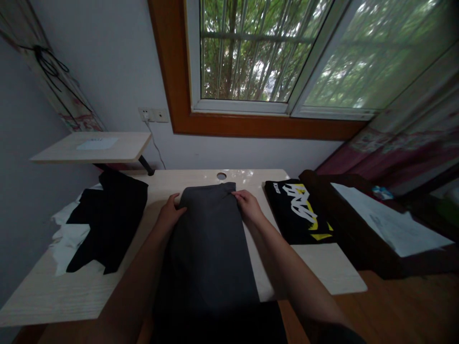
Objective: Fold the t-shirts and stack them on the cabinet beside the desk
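Note:
A dark grey garment (211, 239) lies lengthwise on the table (201, 177), its near end running toward my body into shadow. Its far edge looks straight and folded; I cannot tell which kind of garment it is. My right hand (248, 204) pinches the far right corner, where the cloth puckers slightly. At the far left edge, my left hand (171, 213) has thumb and forefinger apart, with the thumb touching the cloth. The rest of its fingers are partly hidden.
Black cloth (111, 215) and white cloth (64, 248) lie heaped on the left, below a raised shelf (64, 148). A folded black T-shirt (287, 215) with white and yellow print sits at right. Beyond it, a dark piece of furniture (362, 239) bears a pale sheet (387, 220).

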{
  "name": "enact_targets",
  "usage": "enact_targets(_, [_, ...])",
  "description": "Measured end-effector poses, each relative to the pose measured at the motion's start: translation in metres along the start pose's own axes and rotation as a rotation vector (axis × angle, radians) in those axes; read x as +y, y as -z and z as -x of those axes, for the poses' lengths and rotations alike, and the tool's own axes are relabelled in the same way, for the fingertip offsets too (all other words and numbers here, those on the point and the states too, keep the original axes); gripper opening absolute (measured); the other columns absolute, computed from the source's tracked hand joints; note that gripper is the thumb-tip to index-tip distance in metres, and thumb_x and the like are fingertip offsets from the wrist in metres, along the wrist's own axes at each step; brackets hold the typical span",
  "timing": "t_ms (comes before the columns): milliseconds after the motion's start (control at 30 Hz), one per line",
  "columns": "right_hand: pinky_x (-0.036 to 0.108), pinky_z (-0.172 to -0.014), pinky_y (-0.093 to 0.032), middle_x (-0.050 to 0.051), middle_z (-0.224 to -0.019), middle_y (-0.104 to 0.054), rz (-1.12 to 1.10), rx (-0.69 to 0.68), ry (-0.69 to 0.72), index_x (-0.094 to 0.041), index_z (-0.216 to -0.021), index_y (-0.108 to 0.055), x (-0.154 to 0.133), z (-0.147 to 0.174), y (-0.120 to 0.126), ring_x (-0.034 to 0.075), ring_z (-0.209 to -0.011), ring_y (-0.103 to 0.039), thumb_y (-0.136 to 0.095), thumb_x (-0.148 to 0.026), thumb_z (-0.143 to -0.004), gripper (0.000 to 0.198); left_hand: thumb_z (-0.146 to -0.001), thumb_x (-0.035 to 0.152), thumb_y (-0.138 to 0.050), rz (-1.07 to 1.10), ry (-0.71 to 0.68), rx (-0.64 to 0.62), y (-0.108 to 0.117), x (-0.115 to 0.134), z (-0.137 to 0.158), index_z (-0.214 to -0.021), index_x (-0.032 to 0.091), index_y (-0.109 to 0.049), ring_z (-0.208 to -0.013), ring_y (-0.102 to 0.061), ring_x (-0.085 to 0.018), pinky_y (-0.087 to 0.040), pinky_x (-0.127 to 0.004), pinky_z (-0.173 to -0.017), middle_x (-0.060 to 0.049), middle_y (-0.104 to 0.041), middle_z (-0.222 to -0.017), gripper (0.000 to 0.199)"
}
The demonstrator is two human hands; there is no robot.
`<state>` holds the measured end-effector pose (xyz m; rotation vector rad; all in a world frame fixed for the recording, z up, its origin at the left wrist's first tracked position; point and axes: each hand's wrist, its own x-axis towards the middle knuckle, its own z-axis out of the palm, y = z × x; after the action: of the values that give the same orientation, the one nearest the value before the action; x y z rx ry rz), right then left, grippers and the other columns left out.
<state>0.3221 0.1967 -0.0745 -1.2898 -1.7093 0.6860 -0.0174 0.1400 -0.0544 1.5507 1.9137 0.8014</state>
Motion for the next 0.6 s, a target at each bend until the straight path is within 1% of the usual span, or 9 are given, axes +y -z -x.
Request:
enact_targets(133, [0.04, -0.099, -0.051, 0.007, -0.106, -0.073, -0.031, -0.033, -0.004, -0.024, -0.103, -0.077, -0.005, -0.027, -0.012, 0.022, -0.104, -0.067, -0.053, -0.029, -0.092, 0.026, -0.078, 0.027, -0.072, 0.075, 0.02, 0.052, 0.0, -0.01, -0.021, -0.146, 0.023, -0.045, -0.095, -0.071, -0.022, -0.054, -0.035, -0.088, -0.009, -0.073, -0.112, 0.073])
enact_targets(233, [0.039, -0.103, -0.048, 0.008, -0.112, -0.071, -0.044, -0.038, 0.003, -0.023, -0.108, -0.077, -0.01, -0.044, -0.025, 0.021, -0.109, -0.065, -0.05, -0.027, -0.093, 0.03, -0.078, 0.026, -0.071, 0.121, 0.037, 0.12, 0.001, -0.015, -0.035, -0.144, 0.022, -0.047, -0.094, -0.072, -0.021, -0.054, -0.034, -0.089, -0.008, -0.074, -0.111, 0.07])
enact_targets(367, [0.039, -0.108, -0.045, 0.009, -0.119, -0.069, -0.029, -0.065, 0.017, -0.023, -0.115, -0.075, -0.011, -0.062, -0.036, 0.02, -0.116, -0.063, -0.048, -0.025, -0.094, 0.034, -0.08, 0.024, -0.069, 0.167, 0.057, 0.18, 0.004, -0.014, -0.047, -0.14, 0.022, -0.05, -0.094, -0.072, -0.02, -0.054, -0.033, -0.088, -0.009, -0.073, -0.112, 0.064])
enact_targets(467, [0.039, -0.108, -0.045, 0.007, -0.118, -0.069, -0.001, -0.096, 0.011, -0.024, -0.117, -0.074, -0.009, -0.067, -0.037, 0.02, -0.115, -0.062, -0.049, -0.023, -0.094, 0.035, -0.081, 0.024, -0.069, 0.18, 0.07, 0.182, 0.006, -0.011, -0.05, -0.14, 0.021, -0.051, -0.096, -0.071, -0.02, -0.054, -0.032, -0.087, -0.011, -0.072, -0.117, 0.062])
enact_targets(600, [0.041, -0.105, -0.047, 0.009, -0.118, -0.07, 0.053, -0.128, 0.034, -0.022, -0.123, -0.072, -0.004, -0.054, -0.033, 0.022, -0.112, -0.063, -0.052, -0.027, -0.093, 0.036, -0.081, 0.03, -0.07, 0.099, 0.074, 0.173, 0.008, -0.011, -0.048, -0.139, 0.02, -0.05, -0.098, -0.071, -0.021, -0.054, -0.031, -0.086, -0.012, -0.071, -0.118, 0.063])
